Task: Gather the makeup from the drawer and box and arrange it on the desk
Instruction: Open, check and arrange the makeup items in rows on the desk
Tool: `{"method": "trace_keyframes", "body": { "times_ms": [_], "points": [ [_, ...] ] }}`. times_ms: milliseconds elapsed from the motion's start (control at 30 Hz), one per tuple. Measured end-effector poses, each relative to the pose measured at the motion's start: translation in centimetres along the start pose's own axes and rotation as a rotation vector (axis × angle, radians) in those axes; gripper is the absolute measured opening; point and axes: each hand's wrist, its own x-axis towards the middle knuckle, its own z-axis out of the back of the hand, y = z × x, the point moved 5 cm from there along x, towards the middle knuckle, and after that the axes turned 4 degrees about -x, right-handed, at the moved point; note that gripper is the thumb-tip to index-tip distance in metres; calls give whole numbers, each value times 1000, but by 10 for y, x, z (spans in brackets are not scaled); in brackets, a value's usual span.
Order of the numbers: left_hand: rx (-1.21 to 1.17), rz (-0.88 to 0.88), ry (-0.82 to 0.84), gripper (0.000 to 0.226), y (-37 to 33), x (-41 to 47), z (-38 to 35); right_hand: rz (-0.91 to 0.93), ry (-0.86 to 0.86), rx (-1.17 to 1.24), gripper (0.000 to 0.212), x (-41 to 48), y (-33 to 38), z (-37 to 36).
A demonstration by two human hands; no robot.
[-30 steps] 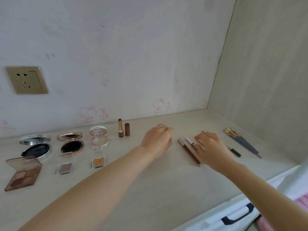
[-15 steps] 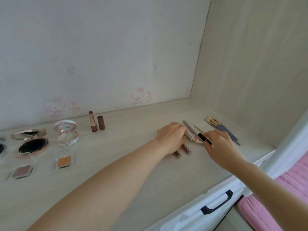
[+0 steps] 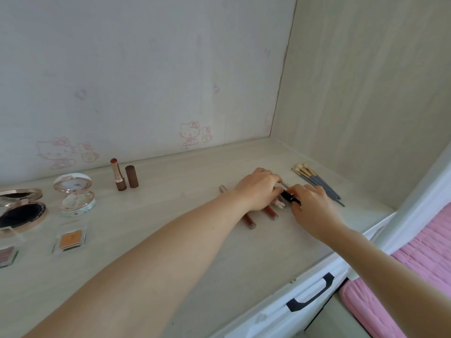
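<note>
Black, short makeup tube (image 3: pixel 290 197) is being pinched by the right hand (image 3: pixel 311 206) beside the grey-handled brushes (image 3: pixel 317 182); the left hand (image 3: pixel 258 189) is pressing slim brown lip tubes (image 3: pixel 271 212), which risk rolling apart.

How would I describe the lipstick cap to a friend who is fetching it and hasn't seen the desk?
Find the cat sticker on the back wall, then look down and left along the desk to two small brown cylinders near the wall. The right one is the cap: plain matte brown, shorter than the open lipstick beside it, no red tip.

desk (image 3: pixel 170 240) | lipstick (image 3: pixel 118 175) | compacts (image 3: pixel 75 193) | brushes (image 3: pixel 317 182) | lip glosses (image 3: pixel 249 220)
</note>
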Motion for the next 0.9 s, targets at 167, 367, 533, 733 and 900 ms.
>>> {"method": "trace_keyframes", "body": {
  "times_ms": [167,367,533,733,900],
  "points": [
    [-59,53,38,29,-1,5,-7,-9,-36,63,34,0,2,2],
    [-288,138,-104,20,0,-3,5,-38,-198,222,29,-1,5,20],
    [-442,185,-230,11,0,-26,21,-49,-278,330,24,-5,15,34],
    [-604,205,-275,7,2,-67,45,-53,-309,474,16,-27,40,40],
    [-725,229,-306,5,4,-115,67,4,-305,605,14,-50,79,45]
  ]
}}
